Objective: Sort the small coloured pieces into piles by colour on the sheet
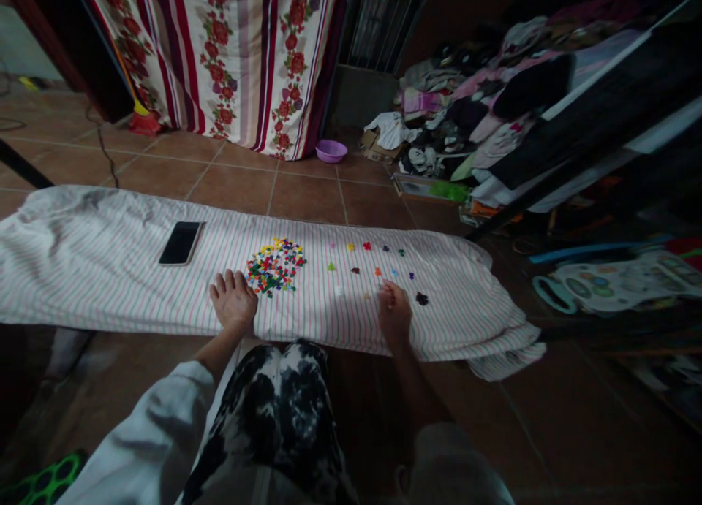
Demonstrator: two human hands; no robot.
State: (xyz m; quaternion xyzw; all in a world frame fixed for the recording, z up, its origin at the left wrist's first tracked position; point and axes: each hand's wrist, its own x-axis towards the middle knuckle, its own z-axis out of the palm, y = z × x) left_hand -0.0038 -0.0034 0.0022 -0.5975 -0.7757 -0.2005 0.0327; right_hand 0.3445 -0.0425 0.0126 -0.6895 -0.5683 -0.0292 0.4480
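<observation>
A pile of small multicoloured beads (276, 266) lies on the striped cloth (307, 315) in front of me. My left hand (233, 300) rests palm down on the cloth at the pile's lower left, fingers stretched out. To the right, small groups of beads sit apart by colour, among them red (367, 246), yellow (351, 247), brown (355, 270), orange (377, 272) and black beads (422, 299). My right hand (394, 309) is just below the orange and light blue groups, its fingers curled together. Whatever it may hold is too small to make out.
A dark-screened phone (180, 243) lies on the cloth left of the pile. Beyond are a flowered curtain (246, 59), a purple basin (331, 151) and a red broom (145, 122) on the tiled floor. Heaped clothes (455, 118) fill the back right.
</observation>
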